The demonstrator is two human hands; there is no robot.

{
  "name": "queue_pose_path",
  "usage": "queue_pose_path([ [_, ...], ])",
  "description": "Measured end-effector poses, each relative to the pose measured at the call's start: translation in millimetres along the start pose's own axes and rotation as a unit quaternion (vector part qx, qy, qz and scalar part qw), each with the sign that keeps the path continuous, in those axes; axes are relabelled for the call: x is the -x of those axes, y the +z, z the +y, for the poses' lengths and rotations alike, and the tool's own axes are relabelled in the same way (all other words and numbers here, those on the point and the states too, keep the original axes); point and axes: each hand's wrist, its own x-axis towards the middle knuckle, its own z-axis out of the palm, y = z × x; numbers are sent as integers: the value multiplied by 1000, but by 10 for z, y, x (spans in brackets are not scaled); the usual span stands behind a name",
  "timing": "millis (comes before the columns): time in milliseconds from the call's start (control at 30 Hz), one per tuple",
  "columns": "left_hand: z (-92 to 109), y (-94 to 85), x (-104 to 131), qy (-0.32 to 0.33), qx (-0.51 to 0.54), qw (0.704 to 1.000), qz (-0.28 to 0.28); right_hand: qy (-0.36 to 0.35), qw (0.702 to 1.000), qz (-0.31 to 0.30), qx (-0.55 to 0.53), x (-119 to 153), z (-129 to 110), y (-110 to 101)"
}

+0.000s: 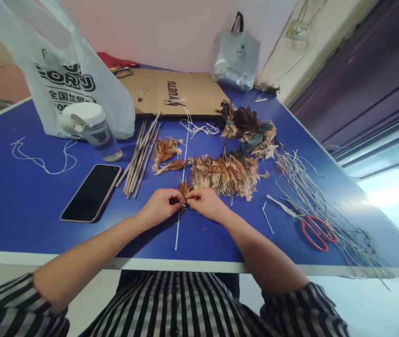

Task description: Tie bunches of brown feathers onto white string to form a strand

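Note:
Both my hands meet over the blue table [143, 243] near its front edge. My left hand [162, 206] and my right hand [206, 204] pinch a small bunch of brown feathers [184, 188] between them. A bit of white string shows at the fingertips; the rest of the grip is hidden. Just beyond my right hand lies a long row of brown and cream feather bunches [222, 175]. Loose orange-brown feathers [166, 152] rest farther left, with dark feather bunches [244, 124] behind the row.
Thin sticks [142, 157], a phone [91, 193] and a lidded cup [103, 138] beside a plastic bag [76, 70] lie left. Red-handled scissors [316, 232] and strings [311, 196] are right. Cardboard [192, 89] and a silver bag [237, 58] stand at the back.

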Motion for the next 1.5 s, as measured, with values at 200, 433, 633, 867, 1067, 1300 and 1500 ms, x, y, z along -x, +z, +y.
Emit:
queue_pose_path([
  [200,-20,7,35,113,-69,991,23,-30,998,-2,54,-22,7,-7],
  [433,-50,25,57,211,-219,952,37,-28,997,-9,74,-57,15,-2],
  [633,-95,62,75,243,-297,920,73,-22,997,1,71,-58,32,7],
  [867,-114,60,72,226,-271,934,61,-31,999,-19,24,-40,81,28],
  [1067,-123,41,77,207,-228,950,52,35,997,-29,-56,-5,88,30],
  [1300,-118,27,89,197,-203,958,50,8,997,-25,-67,21,86,24],
  [1500,-100,21,90,192,-202,959,44,23,996,-21,-82,22,69,31],
])
